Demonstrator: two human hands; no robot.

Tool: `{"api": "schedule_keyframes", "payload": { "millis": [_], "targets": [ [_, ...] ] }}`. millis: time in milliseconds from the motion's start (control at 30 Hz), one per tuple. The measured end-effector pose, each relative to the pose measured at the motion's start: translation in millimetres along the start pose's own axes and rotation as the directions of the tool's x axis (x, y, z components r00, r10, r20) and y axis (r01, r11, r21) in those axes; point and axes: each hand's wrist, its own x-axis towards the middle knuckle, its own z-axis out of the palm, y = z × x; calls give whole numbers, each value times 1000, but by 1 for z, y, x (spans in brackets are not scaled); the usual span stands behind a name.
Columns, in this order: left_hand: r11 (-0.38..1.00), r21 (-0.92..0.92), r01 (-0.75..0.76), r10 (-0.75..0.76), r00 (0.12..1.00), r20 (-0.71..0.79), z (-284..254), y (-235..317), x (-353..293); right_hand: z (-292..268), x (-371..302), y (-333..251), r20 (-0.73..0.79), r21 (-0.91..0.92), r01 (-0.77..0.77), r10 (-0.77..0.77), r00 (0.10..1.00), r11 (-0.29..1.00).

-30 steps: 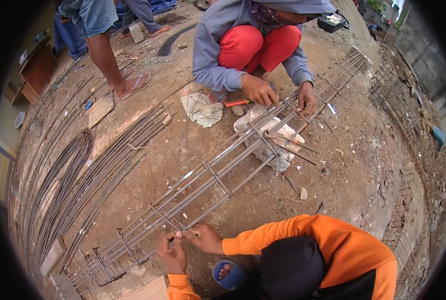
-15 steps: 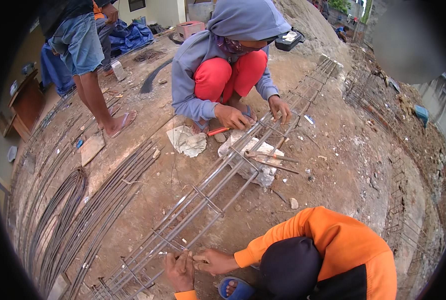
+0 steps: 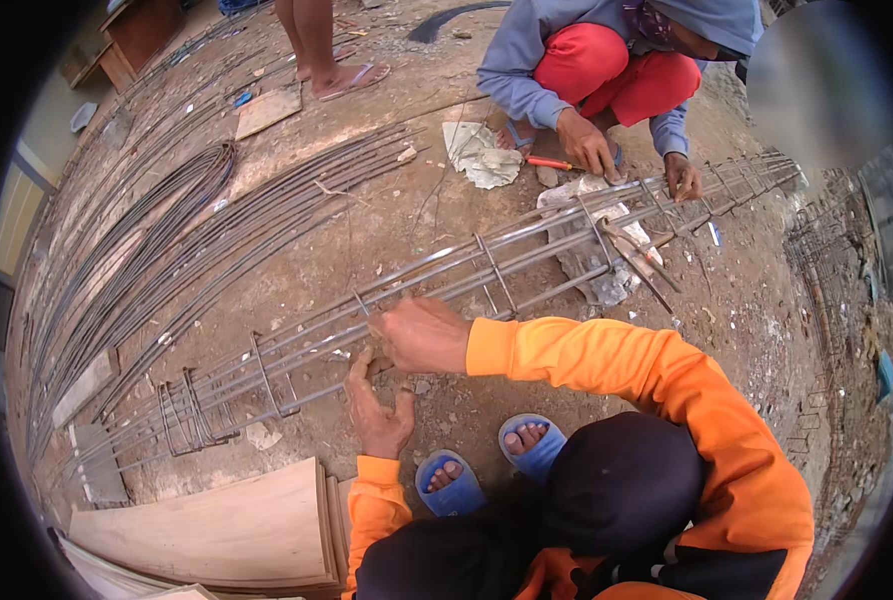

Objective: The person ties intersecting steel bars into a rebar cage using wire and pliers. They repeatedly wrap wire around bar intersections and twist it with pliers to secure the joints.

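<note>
A long cage of steel bars point(image 3: 436, 262) with square stirrups lies slantwise across the ground before me. My right hand point(image 3: 421, 335) is closed at the cage's near side, beside a stirrup; its fingertips are turned away, and what they grip is hidden. Just below it, my left hand point(image 3: 378, 415) has its fingertips up against the near bar, with the thumb standing apart from them. Past the middle, the cage passes over a rough pale block point(image 3: 606, 283). Bent bar ends point(image 3: 641, 258) stick out there.
Opposite me squats a co-worker in a grey hood point(image 3: 591, 60), both hands at the cage. Loose steel bars point(image 3: 256, 235) spread to the left. Plywood sheets point(image 3: 216, 525) lie near left, by a concrete block point(image 3: 96, 463). Another person's legs point(image 3: 316, 45) stand at the back.
My view has swung, so the cage runs flatter and more of its left end shows. My right hand has risen over the near bars; the left thumb has parted from the fingers.
</note>
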Motion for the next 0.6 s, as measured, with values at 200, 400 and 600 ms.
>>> {"api": "schedule_keyframes", "payload": {
  "millis": [200, 400, 600],
  "targets": [
    [970, 218, -109, 158, 962, -221, 0, -9, 5, 13, 10, 7, -23, -65, -75, 74, 997, 995],
    [978, -11, 209, -204, 942, -265, 5, 9, 12, 24, -56, 5, 23, 52, -110, 109, 994, 993],
    [990, 9, 139, -131, 948, -289, 20, 34, -4, -21, -128, 50, -176, 204, -14, 51, 983, 979]
  ]
}}
